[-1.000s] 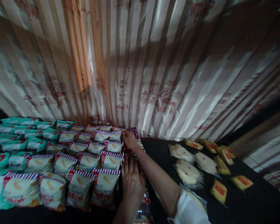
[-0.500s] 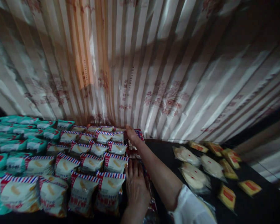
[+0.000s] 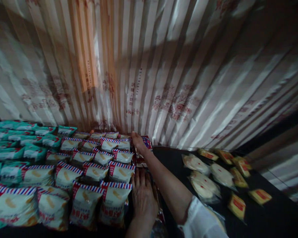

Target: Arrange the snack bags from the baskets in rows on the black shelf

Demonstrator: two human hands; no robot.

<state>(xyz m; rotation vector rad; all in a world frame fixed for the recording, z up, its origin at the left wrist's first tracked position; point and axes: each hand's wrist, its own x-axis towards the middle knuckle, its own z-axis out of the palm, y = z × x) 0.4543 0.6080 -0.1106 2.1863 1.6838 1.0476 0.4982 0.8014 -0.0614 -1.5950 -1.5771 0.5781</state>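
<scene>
Rows of white snack bags [image 3: 115,205] with red, white and blue striped tops stand upright on the left. Along their right side runs a column of dark red shiny packets [image 3: 147,142], mostly covered by my hands and arm. My left hand [image 3: 143,200] lies palm down over this column, fingers stretched out and pointing away from me, beside the nearer bags. Farther back, my right hand [image 3: 138,142] is extended at the edge of the rear bags, touching the packets. Its fingers look straight, though partly hidden. I see nothing gripped in either hand.
Teal bags [image 3: 10,153] fill the far left. On the black tabletop [image 3: 171,158] at the right lie flat round white items in clear wrap [image 3: 205,185] and several small yellow packets [image 3: 260,196]. A pleated, printed curtain [image 3: 144,66] hangs behind the table.
The view has shifted slightly, so everything sits a little farther left. Both hands keep nearly the same place beside the bags.
</scene>
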